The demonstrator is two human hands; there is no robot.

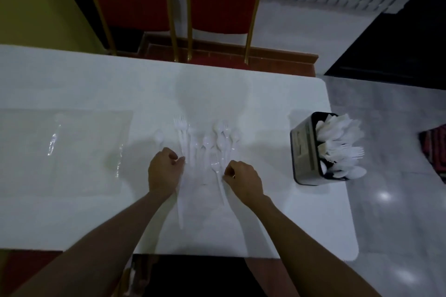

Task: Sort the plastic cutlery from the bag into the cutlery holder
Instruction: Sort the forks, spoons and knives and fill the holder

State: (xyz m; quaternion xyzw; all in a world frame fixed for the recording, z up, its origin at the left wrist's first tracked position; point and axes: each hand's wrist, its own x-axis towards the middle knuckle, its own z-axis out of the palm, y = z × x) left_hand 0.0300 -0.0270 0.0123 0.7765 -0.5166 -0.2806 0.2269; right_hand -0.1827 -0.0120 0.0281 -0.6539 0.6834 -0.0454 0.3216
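Several white plastic forks and spoons (205, 142) lie spread on the white table (96, 79) in front of me. My left hand (164, 172) has its fingers curled at the pile's left edge and pinches a long white utensil (180, 210) whose handle runs back under my palm. My right hand (243, 179) is at the pile's right side and pinches another white utensil (220, 185) near its middle. I cannot tell what kind either piece is. The black cutlery holder (303, 149) stands near the table's right edge, filled with white cutlery in its compartments.
A flat, clear plastic bag (72, 149) lies on the table to the left. Two red chairs with gold frames (217, 7) stand beyond the far edge. The table's right edge drops to a grey floor (386, 200) just past the holder.
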